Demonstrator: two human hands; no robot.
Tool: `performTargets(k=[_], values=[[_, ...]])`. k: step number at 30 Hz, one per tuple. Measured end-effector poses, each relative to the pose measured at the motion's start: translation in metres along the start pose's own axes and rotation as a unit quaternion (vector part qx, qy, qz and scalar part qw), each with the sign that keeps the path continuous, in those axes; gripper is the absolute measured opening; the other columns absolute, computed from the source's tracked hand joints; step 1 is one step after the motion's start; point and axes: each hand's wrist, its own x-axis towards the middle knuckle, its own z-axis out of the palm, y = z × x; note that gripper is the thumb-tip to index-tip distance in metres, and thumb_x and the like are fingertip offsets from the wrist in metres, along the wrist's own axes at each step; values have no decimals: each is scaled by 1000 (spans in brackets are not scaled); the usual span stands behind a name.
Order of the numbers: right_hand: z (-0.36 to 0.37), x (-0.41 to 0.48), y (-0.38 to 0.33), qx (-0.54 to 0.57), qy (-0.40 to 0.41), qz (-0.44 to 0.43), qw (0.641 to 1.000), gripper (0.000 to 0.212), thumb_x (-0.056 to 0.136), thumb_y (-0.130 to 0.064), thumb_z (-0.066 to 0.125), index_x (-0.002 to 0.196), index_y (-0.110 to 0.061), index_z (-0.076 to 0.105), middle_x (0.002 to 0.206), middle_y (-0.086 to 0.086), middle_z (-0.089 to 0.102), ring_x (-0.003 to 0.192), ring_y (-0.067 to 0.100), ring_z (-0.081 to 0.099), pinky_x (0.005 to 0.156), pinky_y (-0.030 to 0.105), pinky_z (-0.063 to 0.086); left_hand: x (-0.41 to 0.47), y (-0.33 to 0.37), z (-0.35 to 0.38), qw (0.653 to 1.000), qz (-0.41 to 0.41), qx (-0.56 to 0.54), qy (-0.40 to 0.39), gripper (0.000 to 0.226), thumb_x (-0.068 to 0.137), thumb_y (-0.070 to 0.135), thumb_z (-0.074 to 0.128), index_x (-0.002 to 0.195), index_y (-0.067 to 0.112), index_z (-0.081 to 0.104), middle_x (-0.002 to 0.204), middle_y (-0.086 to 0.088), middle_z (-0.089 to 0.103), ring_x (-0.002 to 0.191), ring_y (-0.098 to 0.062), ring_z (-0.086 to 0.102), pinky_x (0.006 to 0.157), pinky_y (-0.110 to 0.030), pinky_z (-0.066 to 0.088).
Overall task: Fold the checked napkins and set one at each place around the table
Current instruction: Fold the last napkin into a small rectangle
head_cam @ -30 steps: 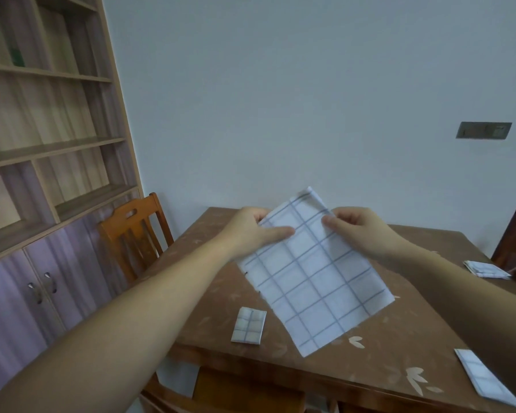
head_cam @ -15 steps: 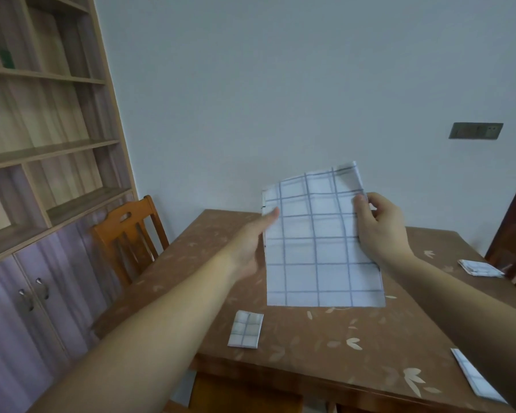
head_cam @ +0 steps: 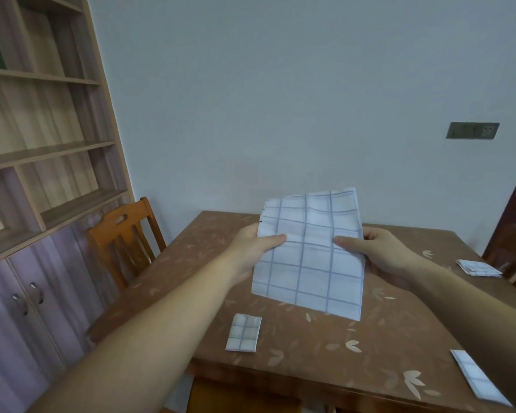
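Blue-checked napkin (head_cam: pixel 310 251) is up in the air above the brown table (head_cam: pixel 325 350), left hand (head_cam: pixel 251 248) and right hand (head_cam: pixel 379 251) pinching its side edges, thumbs in front, fingers behind.

Home dining room, brown leaf-patterned table (head_cam: pixel 310 353), wooden chair (head_cam: pixel 122 234), built-in shelves over cupboards (head_cam: pixel 42 162), plain wall with socket plate (head_cam: pixel 472 130)

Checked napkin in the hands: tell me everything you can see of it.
The checked napkin is thin white cloth with a blue-grey grid, slightly rumpled near its top. It hangs upright above the brown table. The left hand pinches its left edge, the right hand its right edge, thumbs on the near face.
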Motion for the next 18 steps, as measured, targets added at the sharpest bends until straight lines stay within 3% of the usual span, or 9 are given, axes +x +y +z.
performTargets(k=[4,8,11,16,18], values=[[-5,1,-2,-20,-13,3,1000,18,88,-13,67,103,-5,71,99,10,76,90,26,73,73,36,58,2,1,-3,1000,4,20,-16,19,92,5,61,108,15,66,111,-6,71,99,-21,69,89,-36,54],[-12,2,-3,-27,-41,17,999,21,87,-8,67,107,-5,71,104,14,74,95,31,70,89,43,53,4,2,-9,998,13,56,-27,21,91,3,61,107,16,66,105,-1,72,91,-14,71,79,-28,57],[-16,3,0,-13,-54,22,998,22,87,-1,63,107,-4,70,107,20,72,91,33,63,84,42,46,4,2,-11,998,14,55,-26,18,91,2,61,103,14,66,103,-3,72,88,-13,71,78,-27,58],[-17,7,3,20,-39,4,999,22,89,5,58,105,-2,70,104,16,74,86,25,71,82,36,58,6,2,-11,999,-10,27,-23,17,92,0,59,101,12,67,101,-3,72,91,-17,70,87,-33,55],[-18,8,3,38,-36,-3,999,21,90,6,55,99,-3,73,100,15,74,85,24,71,79,34,60,6,3,-9,999,-18,22,-20,17,90,-1,61,100,12,68,99,-3,72,90,-16,69,84,-30,56]])
